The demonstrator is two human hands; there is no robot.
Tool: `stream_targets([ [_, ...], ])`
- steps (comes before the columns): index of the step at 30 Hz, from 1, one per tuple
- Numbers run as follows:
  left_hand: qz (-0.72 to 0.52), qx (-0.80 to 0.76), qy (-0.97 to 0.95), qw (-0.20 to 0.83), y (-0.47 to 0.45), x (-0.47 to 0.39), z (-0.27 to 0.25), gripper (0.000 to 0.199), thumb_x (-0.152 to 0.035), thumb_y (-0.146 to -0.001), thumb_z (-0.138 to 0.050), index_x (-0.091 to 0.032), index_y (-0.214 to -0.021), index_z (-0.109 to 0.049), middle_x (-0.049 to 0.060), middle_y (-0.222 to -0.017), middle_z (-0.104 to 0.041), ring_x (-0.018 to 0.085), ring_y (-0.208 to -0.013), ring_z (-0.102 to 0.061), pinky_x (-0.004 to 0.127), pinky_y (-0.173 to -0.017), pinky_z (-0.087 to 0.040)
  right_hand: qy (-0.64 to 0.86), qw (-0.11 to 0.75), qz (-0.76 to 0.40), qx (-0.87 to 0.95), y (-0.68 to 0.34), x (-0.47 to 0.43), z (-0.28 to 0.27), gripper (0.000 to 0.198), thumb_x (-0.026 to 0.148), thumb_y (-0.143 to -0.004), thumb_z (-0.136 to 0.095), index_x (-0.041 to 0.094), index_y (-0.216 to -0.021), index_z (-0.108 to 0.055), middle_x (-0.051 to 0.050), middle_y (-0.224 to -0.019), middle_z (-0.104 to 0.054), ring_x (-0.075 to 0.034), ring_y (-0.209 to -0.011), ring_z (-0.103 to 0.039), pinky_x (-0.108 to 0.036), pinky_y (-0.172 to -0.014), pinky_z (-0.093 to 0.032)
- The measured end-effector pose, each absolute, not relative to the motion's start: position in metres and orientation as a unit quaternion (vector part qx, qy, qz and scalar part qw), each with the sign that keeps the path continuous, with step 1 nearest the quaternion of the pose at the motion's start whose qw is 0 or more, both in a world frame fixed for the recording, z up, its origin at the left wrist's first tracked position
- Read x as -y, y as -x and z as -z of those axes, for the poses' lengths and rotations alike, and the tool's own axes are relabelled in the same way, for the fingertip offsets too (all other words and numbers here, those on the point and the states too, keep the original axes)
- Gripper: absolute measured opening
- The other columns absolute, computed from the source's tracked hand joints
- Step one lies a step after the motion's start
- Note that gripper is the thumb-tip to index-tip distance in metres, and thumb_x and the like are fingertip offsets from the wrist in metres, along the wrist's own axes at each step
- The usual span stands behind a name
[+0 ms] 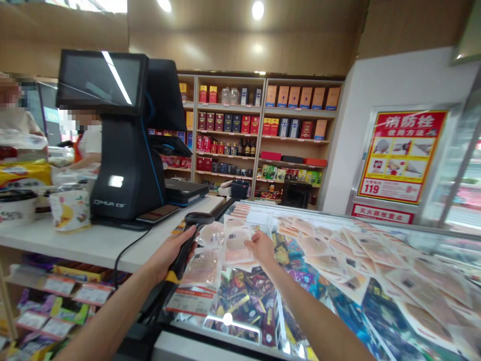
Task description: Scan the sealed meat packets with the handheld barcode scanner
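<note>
My left hand (pixel 178 250) is wrapped round the handle of a black handheld barcode scanner (pixel 199 218) with a yellow trigger part. Its head points over the glass lid, toward the packets. The fingers of my right hand (pixel 262 247) are pinched at the right edge of a flat, clear packet (pixel 236 245) with pale pinkish contents. What is inside the packet I cannot make out. Right beside the scanner lies another such clear packet (pixel 201 265), above a red and white price card (pixel 191 301). Many similar packets (pixel 361 245) are spread over the glass to the right.
Under the glass, a chest freezer (pixel 248 301) holds colourful wrapped goods. On the white counter (pixel 124 245) stand a black checkout terminal (pixel 128 165), a phone (pixel 158 213) and a paper cup (pixel 70 209). People are behind the terminal. Shelves (pixel 231 108) of boxes line the back wall.
</note>
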State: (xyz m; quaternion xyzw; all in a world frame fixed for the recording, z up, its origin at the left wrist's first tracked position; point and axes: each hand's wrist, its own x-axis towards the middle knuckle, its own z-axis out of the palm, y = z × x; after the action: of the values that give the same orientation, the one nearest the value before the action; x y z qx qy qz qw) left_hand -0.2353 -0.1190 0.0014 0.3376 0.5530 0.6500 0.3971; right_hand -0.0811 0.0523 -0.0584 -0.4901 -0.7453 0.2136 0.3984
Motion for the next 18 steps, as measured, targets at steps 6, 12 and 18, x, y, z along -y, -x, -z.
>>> stream_targets([
  [6, -0.633, -0.568, -0.342, 0.4, 0.218, 0.11, -0.003, 0.029, -0.043, -0.062, -0.054, -0.016, -0.07, -0.049, -0.004, -0.05, -0.05, 0.006, -0.036, -0.045, 0.017, -0.033, -0.034, 0.502, 0.372, -0.186, 0.758, 0.075, -0.053, 0.055, 0.015, 0.033, -0.057, -0.054, 0.022, -0.065, -0.05, 0.002, -0.064, -0.057, -0.012, -0.061, -0.051, -0.021, -0.053, -0.032],
  [12, -0.601, -0.54, -0.393, 0.44, 0.19, 0.093, -0.003, 0.031, -0.047, -0.063, -0.05, -0.016, -0.067, -0.046, -0.003, -0.053, -0.051, 0.005, -0.037, -0.044, 0.016, -0.034, -0.031, 0.535, 0.393, -0.104, 0.74, 0.002, -0.091, 0.043, 0.019, 0.031, -0.061, -0.049, 0.019, -0.075, -0.053, -0.003, -0.078, -0.059, -0.015, -0.073, -0.052, -0.024, -0.062, -0.035],
  [18, -0.58, -0.524, -0.419, 0.462, 0.155, 0.076, -0.007, 0.034, -0.049, -0.064, -0.048, -0.016, -0.065, -0.044, -0.003, -0.051, -0.049, 0.005, -0.036, -0.043, 0.016, -0.034, -0.03, 0.621, 0.306, 0.018, 0.722, -0.09, -0.118, 0.046, 0.032, 0.039, -0.064, -0.045, 0.022, -0.09, -0.053, -0.008, -0.094, -0.056, -0.025, -0.092, -0.047, -0.037, -0.071, -0.033],
])
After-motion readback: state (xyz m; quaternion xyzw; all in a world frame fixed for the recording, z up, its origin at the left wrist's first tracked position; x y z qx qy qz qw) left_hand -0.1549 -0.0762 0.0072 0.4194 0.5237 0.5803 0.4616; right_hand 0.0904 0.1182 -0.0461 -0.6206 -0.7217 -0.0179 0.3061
